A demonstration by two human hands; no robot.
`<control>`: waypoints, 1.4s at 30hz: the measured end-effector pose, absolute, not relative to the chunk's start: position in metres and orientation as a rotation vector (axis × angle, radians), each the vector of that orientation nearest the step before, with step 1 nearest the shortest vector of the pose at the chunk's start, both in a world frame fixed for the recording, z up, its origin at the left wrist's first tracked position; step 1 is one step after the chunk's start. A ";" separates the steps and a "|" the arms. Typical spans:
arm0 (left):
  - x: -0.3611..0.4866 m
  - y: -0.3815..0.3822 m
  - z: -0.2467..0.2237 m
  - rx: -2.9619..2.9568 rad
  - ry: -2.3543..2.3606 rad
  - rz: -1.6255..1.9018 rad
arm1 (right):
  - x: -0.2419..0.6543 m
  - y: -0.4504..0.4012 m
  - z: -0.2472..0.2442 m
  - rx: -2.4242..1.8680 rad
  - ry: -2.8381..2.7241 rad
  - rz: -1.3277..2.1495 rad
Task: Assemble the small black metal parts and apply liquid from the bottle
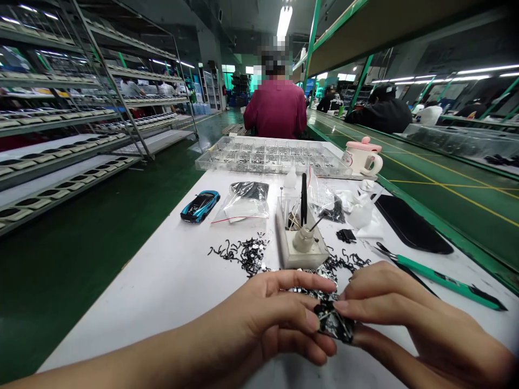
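The left hand point(275, 319) and right hand point(389, 313) are nearly closed, pinching a small clump of black metal parts point(333, 322) between their fingertips above the white desk point(162, 302). Scattered black pieces point(247, 256) lie just ahead, seemingly kept within easy reach.

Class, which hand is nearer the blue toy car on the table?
Left. The left hand sits nearer, in front of the toy car and to its right; the right hand lies farther right, beyond the black bundle both hands hold.
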State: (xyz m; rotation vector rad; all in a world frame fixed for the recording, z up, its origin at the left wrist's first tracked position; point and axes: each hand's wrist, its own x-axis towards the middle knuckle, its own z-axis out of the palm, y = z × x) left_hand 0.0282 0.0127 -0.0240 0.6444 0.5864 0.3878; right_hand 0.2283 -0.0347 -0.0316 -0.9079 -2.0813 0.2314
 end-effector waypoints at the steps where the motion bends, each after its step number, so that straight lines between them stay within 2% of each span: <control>1: 0.028 0.013 -0.025 0.643 0.578 0.385 | 0.229 -0.035 -0.031 -0.904 -2.096 0.210; 5: 0.026 0.010 -0.027 0.776 0.577 0.389 | 0.232 -0.037 -0.036 -0.916 -2.058 0.237; 11: 0.029 -0.003 -0.024 1.194 0.649 0.744 | 0.223 -0.037 -0.046 -1.060 -1.844 0.436; 19: 0.033 -0.001 -0.031 0.944 0.731 0.628 | 0.215 -0.032 -0.043 -1.115 -1.849 0.324; 25: 0.033 0.006 -0.039 0.784 0.727 0.626 | 0.211 -0.030 -0.038 -1.017 -2.014 0.102; 28: 0.033 0.007 -0.037 0.819 0.780 0.633 | 0.226 -0.023 -0.039 -1.059 -2.018 0.164; 32: 0.032 0.009 -0.029 0.861 0.884 0.555 | 0.276 0.008 -0.041 -1.370 -1.449 0.110; 34: 0.031 0.011 -0.027 0.885 0.905 0.511 | 0.303 0.029 -0.047 -1.442 -1.339 0.077; 42: 0.028 0.007 -0.024 1.070 0.887 0.490 | 0.325 0.066 -0.081 -1.638 -1.507 0.326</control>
